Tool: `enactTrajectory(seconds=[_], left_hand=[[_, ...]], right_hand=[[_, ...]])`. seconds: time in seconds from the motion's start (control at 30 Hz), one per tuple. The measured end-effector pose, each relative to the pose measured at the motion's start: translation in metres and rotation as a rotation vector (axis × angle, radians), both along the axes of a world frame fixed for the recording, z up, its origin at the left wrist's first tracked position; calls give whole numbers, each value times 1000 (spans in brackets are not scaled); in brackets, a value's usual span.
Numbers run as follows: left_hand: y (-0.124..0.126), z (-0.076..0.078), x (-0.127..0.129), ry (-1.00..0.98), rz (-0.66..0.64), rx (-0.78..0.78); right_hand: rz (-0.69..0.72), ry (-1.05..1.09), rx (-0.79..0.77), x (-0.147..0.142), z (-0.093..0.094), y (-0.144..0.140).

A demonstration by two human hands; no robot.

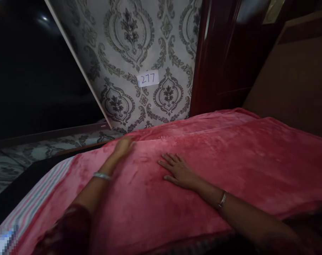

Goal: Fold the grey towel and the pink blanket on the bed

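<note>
A pink-red plush blanket (203, 170) lies spread in front of me, with a fold or layered edge along its far side. My right hand (180, 172) rests flat on the middle of it, fingers spread, holding nothing. Further left, my left hand (124, 146) is at the blanket's far edge. Motion blurs its fingers, so whether they grip the cloth is unclear. Each wrist wears a bracelet. From under the blanket's left side shows a striped sheet (47, 187).
A large dark screen (41, 71) stands at the left. Behind the blanket is a patterned wall (129, 56) with a paper label (148, 78) reading 277. Dark red glossy wood (219, 60) and a brown panel (296, 78) border the right side.
</note>
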State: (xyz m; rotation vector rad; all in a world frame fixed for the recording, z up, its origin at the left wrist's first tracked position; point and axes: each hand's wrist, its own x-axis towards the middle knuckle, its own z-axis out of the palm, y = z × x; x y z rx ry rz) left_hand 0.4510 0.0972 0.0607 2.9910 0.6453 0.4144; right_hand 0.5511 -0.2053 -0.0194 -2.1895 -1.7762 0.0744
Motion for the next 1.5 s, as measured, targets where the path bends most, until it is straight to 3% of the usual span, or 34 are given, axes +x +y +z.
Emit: enactTrajectory(seconds=[0.07,0.13,0.27,0.4,0.57,0.8,0.87,0.93,1.03,1.13,1.2,1.33,1.5], left_hand=[[-36,-4,47,65,-89,-35],[-59,-9,84,113,-93,-61],[-74,-19,126,194,-64,-114],[-80,-33,134,187,-34,-123],[-85,-47,130,91,88,-91],[-78,-45,132,94,31,-124],[-76,-44,132,78,23,-132],[-76,-43,132,55,21,-142],[-76,-43,132,17,26,-165],[-74,-44,132,-20,16,-214],[-71,-45,131,-52,-9,-244],[-68,-45,131,-93,-44,-235],[-71,-40,135,-75,-15,-72]], right_hand=[[4,26,-8,-1,7,-3],[13,70,-35,-3,14,-10],[72,118,-68,-7,24,-38],[78,110,-51,-6,15,-60],[53,91,-7,-6,3,-63],[101,152,35,-1,5,-63],[150,200,75,16,11,-61],[112,223,161,45,21,-58],[-159,141,280,108,38,-53],[-441,82,235,172,48,-47],[-534,74,180,205,46,-42],[-531,86,80,245,34,-29],[-474,36,74,261,21,-16]])
